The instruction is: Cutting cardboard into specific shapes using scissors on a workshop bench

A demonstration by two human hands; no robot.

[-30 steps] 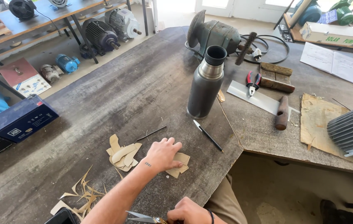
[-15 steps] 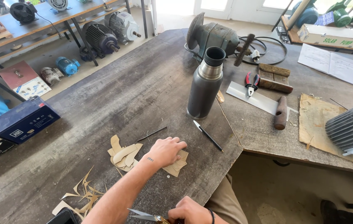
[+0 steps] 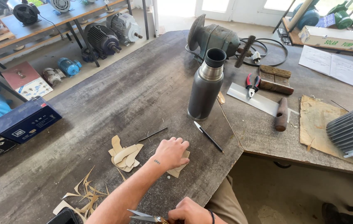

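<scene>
Pressing paper piece (image 3: 180, 168) near table edge (image 3: 226, 166)

tan card piece (image 3: 179, 168): flat on table; scissors (image 3: 145, 216): blades open, near edge

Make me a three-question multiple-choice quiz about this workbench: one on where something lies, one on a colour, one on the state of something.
1. Where does the pen lie?
A. Right of the left hand, near the flask's foot
B. On the floor
C. Inside the flask

2. What colour are the handles of the pliers?
A. Green
B. Red and black
C. White

3. How is the flask?
A. Lying on its side
B. Upright and capped
C. Upright with its mouth open

Answers: 1 A, the pen lies on the table between the left hand and the flask. 2 B, red and black grips show on the metal sheet. 3 C, it stands upright with the dark opening on top showing.
</scene>
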